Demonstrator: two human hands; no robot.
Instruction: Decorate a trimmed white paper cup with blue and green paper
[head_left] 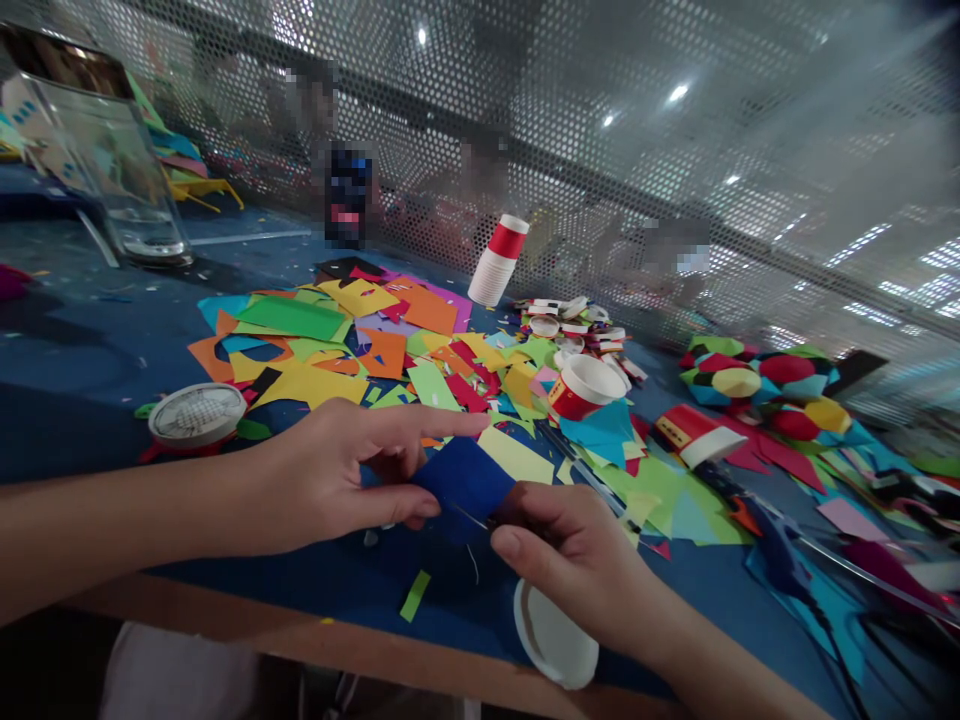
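Blue paper (469, 475)'s just past the white lid (556, 648), a bit left, with the left hand (352, 465) pinching its edge. Right hand (574, 545), right by the lid, grips a thin metal tool (471, 517) at the paper.

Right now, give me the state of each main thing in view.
Blue paper: held in left hand.
Thin-bladed tool: gripped in right hand.
Glass jar: upright, lidded.
Far cup stack: nested.
Middle red cup: mouth upward.
Rightmost red cup: on its side.
Glue gun: lying down.
Paper scraps: cut, scattered.
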